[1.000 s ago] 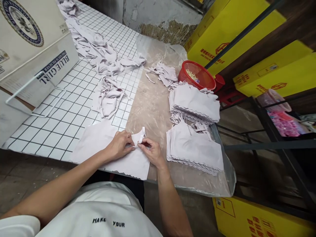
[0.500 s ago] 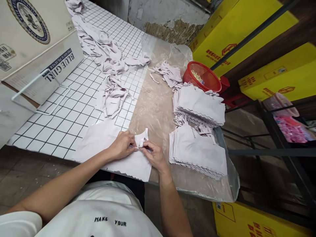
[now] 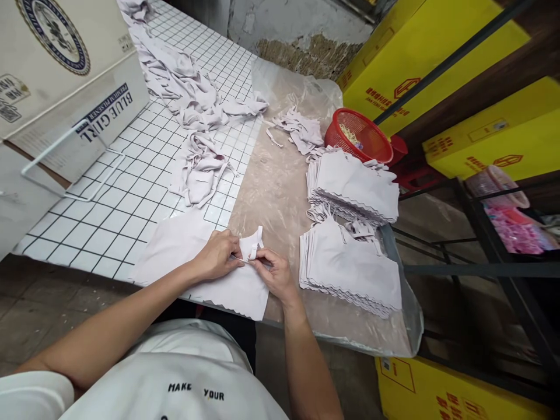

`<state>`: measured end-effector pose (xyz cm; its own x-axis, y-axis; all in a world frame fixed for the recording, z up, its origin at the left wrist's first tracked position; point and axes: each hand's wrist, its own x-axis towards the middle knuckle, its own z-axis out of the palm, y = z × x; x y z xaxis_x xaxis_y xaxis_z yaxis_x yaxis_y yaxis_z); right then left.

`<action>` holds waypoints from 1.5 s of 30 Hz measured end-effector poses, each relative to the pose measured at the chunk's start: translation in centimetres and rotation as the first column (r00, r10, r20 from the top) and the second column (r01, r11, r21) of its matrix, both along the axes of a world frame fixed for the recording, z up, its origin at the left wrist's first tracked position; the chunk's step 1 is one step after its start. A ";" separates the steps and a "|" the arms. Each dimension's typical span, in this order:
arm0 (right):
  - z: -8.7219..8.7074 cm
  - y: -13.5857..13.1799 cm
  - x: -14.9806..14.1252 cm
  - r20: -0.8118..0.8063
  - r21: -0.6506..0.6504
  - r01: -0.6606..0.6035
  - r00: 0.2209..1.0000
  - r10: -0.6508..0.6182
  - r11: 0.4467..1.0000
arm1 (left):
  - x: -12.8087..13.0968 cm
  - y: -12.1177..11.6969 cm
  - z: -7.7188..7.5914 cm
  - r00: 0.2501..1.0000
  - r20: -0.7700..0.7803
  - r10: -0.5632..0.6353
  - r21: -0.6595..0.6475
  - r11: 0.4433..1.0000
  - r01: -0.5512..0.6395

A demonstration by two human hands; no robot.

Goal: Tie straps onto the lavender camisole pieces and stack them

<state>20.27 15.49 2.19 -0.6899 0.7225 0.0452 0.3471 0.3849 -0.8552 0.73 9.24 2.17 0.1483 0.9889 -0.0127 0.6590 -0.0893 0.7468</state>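
Note:
A flat pale grey fabric bag lies at the near edge of the table, its scalloped edge toward me. My left hand rests on it with fingers pinched at the bag's top edge. My right hand pinches the same spot from the right, at the base of a short fabric loop that stands up between the two hands. The fingertips of both hands almost touch.
Two stacks of finished grey bags lie on a clear plastic sheet at the right. Loose grey fabric pieces trail across the white tiled table. A red basket stands behind; a cardboard box sits at left. Yellow boxes fill the right.
Both hands stay pinched on the bag's top edge with only tiny finger shifts. The view has drifted slightly.

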 end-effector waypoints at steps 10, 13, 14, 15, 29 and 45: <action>0.3 0.0 0.0 0.022 0.055 -0.042 0.999 0.041 0.998 | 0.0 0.1 0.0 1.000 -0.008 0.001 -0.016 1.000 -0.001; 0.4 -0.1 -0.1 0.024 0.075 -0.061 0.998 0.059 0.995 | 0.1 0.1 0.0 1.000 -0.010 0.002 -0.017 1.000 -0.003; 0.4 -0.1 -0.1 0.026 0.080 -0.060 0.998 0.058 0.995 | 0.1 0.1 0.0 1.000 -0.011 0.003 -0.018 1.000 -0.003; 0.4 -0.2 -0.1 0.028 0.082 -0.056 0.998 0.054 0.995 | 0.1 0.1 -0.1 1.000 -0.012 0.003 -0.021 1.000 -0.003; 0.3 -0.4 -0.5 0.014 0.242 -0.097 0.995 0.097 0.965 | 0.0 0.3 0.4 1.000 0.001 -0.008 -0.072 0.997 0.008; -0.6 -1.3 -1.6 -0.057 0.075 0.079 0.996 -0.074 0.994 | 0.0 0.6 0.4 0.997 -0.064 -0.031 -0.056 0.998 0.027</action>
<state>18.63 14.16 1.56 -0.6277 0.7660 0.1386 0.3322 0.4247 -0.8422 0.78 9.80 2.52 0.1739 0.9817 -0.0776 0.7042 -0.0689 0.7067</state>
